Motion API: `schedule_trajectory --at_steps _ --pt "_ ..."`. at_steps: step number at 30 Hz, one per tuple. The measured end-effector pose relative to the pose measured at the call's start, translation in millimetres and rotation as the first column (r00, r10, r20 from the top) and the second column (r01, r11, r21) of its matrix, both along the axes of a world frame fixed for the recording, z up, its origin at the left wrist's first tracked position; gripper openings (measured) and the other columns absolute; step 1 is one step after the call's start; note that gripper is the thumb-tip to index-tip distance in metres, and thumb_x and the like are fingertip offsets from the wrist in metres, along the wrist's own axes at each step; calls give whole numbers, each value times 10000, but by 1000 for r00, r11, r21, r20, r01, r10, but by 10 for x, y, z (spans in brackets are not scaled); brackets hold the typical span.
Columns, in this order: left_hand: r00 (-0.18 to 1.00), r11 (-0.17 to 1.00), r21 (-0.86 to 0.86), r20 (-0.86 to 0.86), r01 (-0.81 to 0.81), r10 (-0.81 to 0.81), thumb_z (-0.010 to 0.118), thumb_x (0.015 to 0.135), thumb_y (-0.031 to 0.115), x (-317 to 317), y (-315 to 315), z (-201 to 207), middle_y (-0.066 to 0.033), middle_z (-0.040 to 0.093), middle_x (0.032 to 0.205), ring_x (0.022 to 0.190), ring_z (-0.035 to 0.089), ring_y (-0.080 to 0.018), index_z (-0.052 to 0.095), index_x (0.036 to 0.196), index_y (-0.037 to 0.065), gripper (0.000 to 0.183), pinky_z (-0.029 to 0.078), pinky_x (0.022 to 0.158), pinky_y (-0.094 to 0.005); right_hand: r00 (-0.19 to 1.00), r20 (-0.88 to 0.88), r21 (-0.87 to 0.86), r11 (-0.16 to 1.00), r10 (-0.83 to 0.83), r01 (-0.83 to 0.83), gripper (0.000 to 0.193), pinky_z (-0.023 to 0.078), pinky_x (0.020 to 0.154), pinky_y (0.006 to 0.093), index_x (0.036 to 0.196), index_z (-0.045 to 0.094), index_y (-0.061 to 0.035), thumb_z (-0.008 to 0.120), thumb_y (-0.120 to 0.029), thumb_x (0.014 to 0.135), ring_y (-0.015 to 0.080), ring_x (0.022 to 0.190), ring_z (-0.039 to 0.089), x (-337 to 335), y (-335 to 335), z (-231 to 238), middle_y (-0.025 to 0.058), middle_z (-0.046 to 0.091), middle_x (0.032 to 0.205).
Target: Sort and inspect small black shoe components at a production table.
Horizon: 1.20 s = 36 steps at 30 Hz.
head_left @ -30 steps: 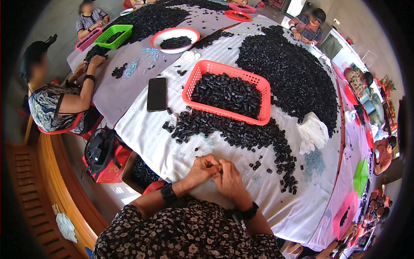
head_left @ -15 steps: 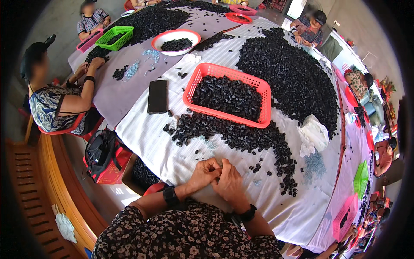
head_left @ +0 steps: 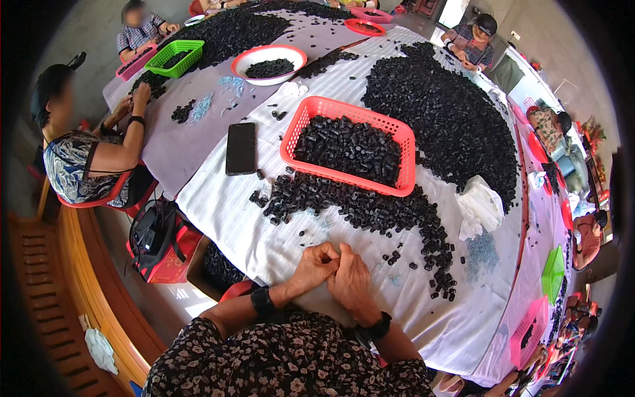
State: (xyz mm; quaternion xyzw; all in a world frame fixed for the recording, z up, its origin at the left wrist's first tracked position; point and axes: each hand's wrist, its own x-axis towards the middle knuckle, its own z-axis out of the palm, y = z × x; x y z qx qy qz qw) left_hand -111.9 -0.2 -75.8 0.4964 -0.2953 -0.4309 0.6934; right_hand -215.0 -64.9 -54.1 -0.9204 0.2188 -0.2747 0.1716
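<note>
My left hand [head_left: 313,267] and my right hand [head_left: 350,276] meet at the fingertips over the near edge of the white cloth [head_left: 225,212]. Both are closed in a pinch, and whatever lies between the fingers is too small or hidden to make out. Just beyond them spreads a loose band of small black cylindrical pieces [head_left: 370,210]. Behind that band stands a red perforated basket [head_left: 288,147], partly filled with the same black pieces. Bits of pale blue scrap [head_left: 483,255] lie to the right of my hands.
A black phone [head_left: 241,149] lies left of the basket. A large black heap [head_left: 443,112] covers the far right, with a crumpled white plastic bag [head_left: 480,206] at its near side. A red-rimmed white bowl [head_left: 242,67] and a green basket [head_left: 198,50] stand farther back. A person [head_left: 92,159] works at left.
My hands stay together in nearly the same place, with slight finger movement. The person at left has shifted a hand and head a little.
</note>
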Motion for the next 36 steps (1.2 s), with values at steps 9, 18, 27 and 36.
schedule_trajectory --at_steps 9,18,27,36 --pt "1000 999 50 8 -8 8 584 832 -16 -8 -20 59 7 586 718 648 520 -30 563 786 4 54 421 538 -185 996 92 26 1000 6 -8 576 441 639 491 1245 319 68 581 -31 741 388 757 534 -20 -18 -49 228 539 872" --pt "993 981 183 114 -60 39 615 823 3 -37 -28 134 15 576 696 642 505 -33 567 743 0 93 419 535 -195 993 105 -12 999 45 -44 527 450 652 480 1207 349 82 560 17 729 394 774 529 -44 -12 -104 238 541 908" --pt "988 982 163 132 -96 75 635 787 9 -74 -57 -39 16 566 650 606 476 -31 571 726 2 89 405 505 -208 996 63 31 997 65 -67 434 439 710 477 1153 387 81 505 34 738 416 776 517 -64 -9 -85 260 540 897" --pt "988 982 154 128 -110 91 639 782 12 -70 -61 12 6 575 657 610 494 -36 554 712 13 110 427 520 -216 990 138 -42 999 32 -27 449 461 648 453 1157 404 78 562 38 739 372 737 537 -24 -10 -95 231 543 904"
